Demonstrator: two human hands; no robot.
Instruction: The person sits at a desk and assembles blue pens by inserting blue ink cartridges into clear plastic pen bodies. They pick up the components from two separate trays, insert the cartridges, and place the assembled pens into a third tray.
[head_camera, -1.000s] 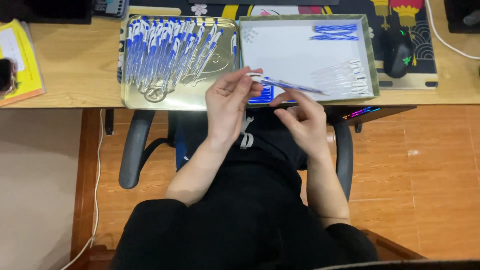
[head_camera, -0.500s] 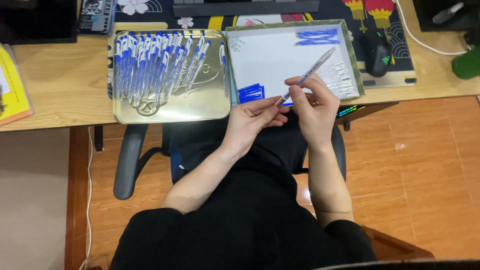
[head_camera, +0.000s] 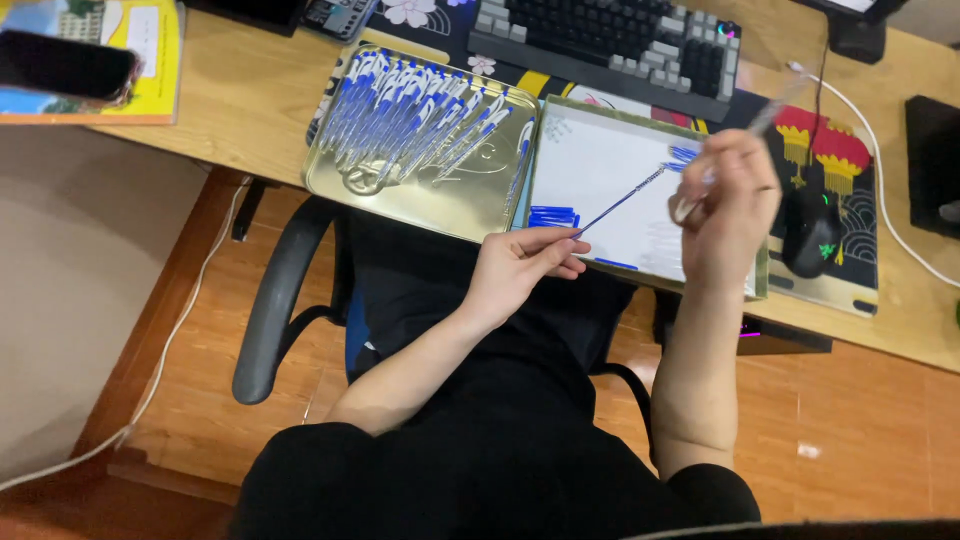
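My left hand (head_camera: 528, 262) pinches the lower end of a thin pen refill (head_camera: 622, 201) that runs up and right, over a green-rimmed tray (head_camera: 540, 160) with a white floor. My right hand (head_camera: 726, 203) is raised above that tray's right side and grips a clear pen barrel (head_camera: 768, 115) whose end sticks out past my fingers. The refill's upper end meets my right hand. Small blue pen parts (head_camera: 552, 216) lie in the white tray. To the left stands a gold metal tray (head_camera: 420, 205) packed with several blue-capped pens (head_camera: 410, 115).
A keyboard (head_camera: 600, 40) lies behind the trays and a black mouse (head_camera: 812, 228) on a patterned mat at the right. A phone (head_camera: 65, 65) rests on a yellow book at the far left. A white cable (head_camera: 880, 190) crosses the desk. My chair's armrest (head_camera: 275, 300) is below.
My hands have drawn apart: the right hand rose to the right with the barrel, and the refill now spans between the two hands. The view also shifted left.
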